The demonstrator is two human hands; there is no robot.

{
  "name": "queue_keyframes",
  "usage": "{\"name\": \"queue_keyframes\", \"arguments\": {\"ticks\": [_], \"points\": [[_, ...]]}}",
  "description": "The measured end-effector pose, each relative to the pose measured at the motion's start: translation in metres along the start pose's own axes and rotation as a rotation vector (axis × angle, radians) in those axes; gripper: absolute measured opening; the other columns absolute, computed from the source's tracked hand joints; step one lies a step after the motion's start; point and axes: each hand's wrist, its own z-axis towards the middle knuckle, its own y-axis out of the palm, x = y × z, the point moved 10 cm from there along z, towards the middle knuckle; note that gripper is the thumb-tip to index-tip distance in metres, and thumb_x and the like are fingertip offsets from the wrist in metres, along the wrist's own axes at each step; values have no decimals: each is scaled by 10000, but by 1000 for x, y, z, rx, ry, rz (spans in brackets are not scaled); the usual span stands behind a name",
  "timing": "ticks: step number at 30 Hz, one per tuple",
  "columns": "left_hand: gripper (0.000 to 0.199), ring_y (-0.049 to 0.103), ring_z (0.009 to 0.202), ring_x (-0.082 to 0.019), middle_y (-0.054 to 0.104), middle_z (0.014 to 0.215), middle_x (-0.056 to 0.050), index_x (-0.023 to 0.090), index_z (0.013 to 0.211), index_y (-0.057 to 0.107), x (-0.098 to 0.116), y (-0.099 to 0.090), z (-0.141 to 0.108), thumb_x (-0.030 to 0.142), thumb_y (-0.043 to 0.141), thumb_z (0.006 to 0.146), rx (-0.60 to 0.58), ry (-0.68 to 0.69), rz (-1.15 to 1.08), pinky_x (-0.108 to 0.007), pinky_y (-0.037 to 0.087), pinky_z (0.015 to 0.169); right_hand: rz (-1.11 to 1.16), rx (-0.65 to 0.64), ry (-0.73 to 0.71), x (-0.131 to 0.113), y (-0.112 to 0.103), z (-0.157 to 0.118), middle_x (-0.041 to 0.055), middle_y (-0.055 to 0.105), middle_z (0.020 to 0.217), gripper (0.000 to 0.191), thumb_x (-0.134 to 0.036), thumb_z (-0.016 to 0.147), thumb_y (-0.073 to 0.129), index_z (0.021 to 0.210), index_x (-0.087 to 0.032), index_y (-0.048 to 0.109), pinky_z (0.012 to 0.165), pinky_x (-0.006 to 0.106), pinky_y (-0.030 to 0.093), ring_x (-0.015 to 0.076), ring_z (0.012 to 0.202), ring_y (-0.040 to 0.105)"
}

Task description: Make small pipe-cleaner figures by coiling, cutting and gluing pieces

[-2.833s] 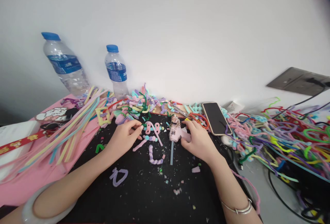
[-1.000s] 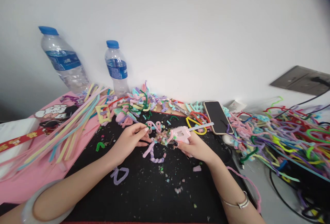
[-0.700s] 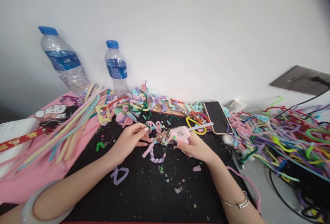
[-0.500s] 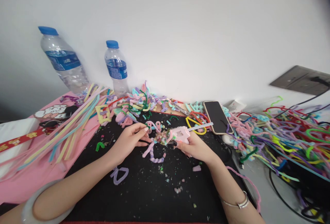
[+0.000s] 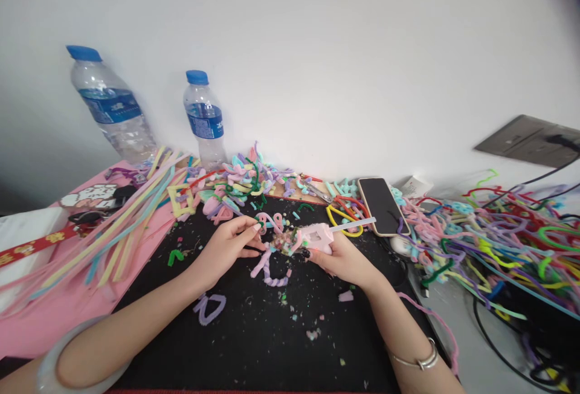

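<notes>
Near the middle of the black mat point(image 5: 254, 345), my right hand point(image 5: 338, 255) is wrapped round a pink glue gun point(image 5: 317, 237). A translucent glue stick point(image 5: 353, 223) sticks out of its back end, and its nozzle side, crusted with colourful fuzz, points left. My left hand point(image 5: 238, 240) has thumb and fingers pinched together on a small green and purple fuzzy piece at the nozzle. Just below hangs or lies a twisted purple pipe-cleaner piece point(image 5: 274, 279); whether it is joined to the held piece is unclear. A purple loop point(image 5: 211, 309) lies near my left forearm.
Two water bottles point(image 5: 120, 110) point(image 5: 205, 119) stand by the wall. Cut pipe cleaners point(image 5: 240, 176) are heaped at the back. A phone point(image 5: 384, 205) lies right of them, beside a large tangle point(image 5: 502, 237). Long strips point(image 5: 131, 225) cover the pink sheet at left.
The back of the glue gun and its glue stick have tilted down very slightly. My left hand has hardly moved.
</notes>
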Motion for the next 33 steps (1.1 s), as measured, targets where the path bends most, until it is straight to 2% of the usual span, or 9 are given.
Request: {"name": "queue_keyframes", "arguments": {"ticks": [5, 10, 21, 33], "points": [[264, 658, 834, -200, 576, 805, -5, 178, 873, 555, 0, 0, 1, 436, 571, 819, -1, 8, -2, -297, 556, 702, -68, 19, -57, -11, -2, 0, -58, 396, 582, 144, -274, 837, 515, 733, -178, 487, 520, 205, 326, 84, 530, 367], [273, 656, 842, -207, 576, 825, -14, 174, 890, 557, 1, 1, 0, 439, 566, 822, -2, 13, 3, -306, 558, 708, -135, 44, -96, -20, -5, -1, -28, 485, 699, 92, -249, 831, 528, 821, -161, 555, 589, 209, 368, 100, 622, 421], [269, 653, 830, -190, 574, 830, -11, 178, 893, 562, 0, 0, 0, 437, 574, 818, 2, 6, -2, -286, 559, 696, -170, 58, -52, -13, -5, -2, -9, 554, 748, 115, -259, 839, 523, 840, -158, 578, 639, 227, 408, 129, 689, 496], [262, 648, 806, -177, 582, 783, -2, 185, 870, 572, -1, -1, 1, 439, 587, 807, 9, 9, -13, -275, 559, 683, -130, 94, -9, -9, -10, -2, 3, 546, 747, 177, -296, 829, 521, 874, -142, 597, 625, 240, 407, 131, 671, 475]]}}
